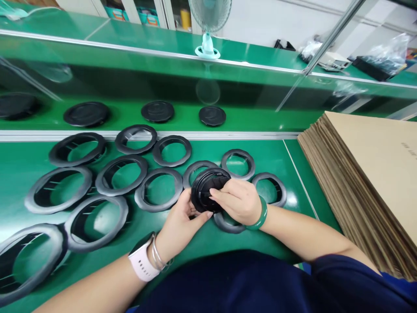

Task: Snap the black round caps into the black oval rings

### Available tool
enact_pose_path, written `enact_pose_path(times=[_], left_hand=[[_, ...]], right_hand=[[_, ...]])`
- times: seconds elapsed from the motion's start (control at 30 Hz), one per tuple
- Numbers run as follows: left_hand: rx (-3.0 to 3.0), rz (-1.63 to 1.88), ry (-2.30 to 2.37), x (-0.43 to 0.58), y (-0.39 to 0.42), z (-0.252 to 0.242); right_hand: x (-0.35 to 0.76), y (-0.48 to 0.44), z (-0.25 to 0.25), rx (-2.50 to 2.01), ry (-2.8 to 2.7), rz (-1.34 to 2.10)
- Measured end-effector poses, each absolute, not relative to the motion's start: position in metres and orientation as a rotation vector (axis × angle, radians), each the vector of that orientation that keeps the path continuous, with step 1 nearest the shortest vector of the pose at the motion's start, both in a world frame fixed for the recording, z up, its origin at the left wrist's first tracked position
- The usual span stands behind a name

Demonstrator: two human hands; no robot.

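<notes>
A round black plastic part [203,184] with a ridged rim is tilted up above the table. My left hand [182,221] grips it by its lower left edge, thumb along the bottom. My right hand [239,198] has its fingers pinched together at the part's inner face; whether a small piece sits between the fingertips is hidden. Just behind the part lies a dark ring [198,167], partly covered by it. Another ring [230,226] shows beneath my right hand, and one more ring [282,191] lies right of my wrist.
Several dark open rings [159,204] are spread over the green table [202,237], mainly to the left. Black round discs [157,112] stand in a row along the raised shelf behind. A stack of cardboard sheets [368,174] rises at the right. A small fan [208,45] stands at the back.
</notes>
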State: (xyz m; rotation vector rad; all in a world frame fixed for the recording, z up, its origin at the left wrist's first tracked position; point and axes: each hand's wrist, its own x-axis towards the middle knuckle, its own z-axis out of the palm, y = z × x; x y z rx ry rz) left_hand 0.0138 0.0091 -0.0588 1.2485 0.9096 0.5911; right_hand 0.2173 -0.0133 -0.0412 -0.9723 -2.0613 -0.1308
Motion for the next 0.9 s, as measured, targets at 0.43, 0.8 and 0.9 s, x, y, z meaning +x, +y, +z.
enact_pose_path(times=[0.43,0.8,0.9], left_hand=[[1.259,0.558,0.946,0.012,0.009,-0.055],[1.304,0.536,0.971,0.012,0.01,-0.051],[1.345,0.533,0.994,0.011,0.01,-0.051]], right_hand=[[0.214,-0.014,-0.044,-1.183,-1.983,0.147],[0.209,-0.021,-0.042,-1.305,-2.078,0.105],[0.207,-0.023,-0.041,-1.331,-2.095,0.067]])
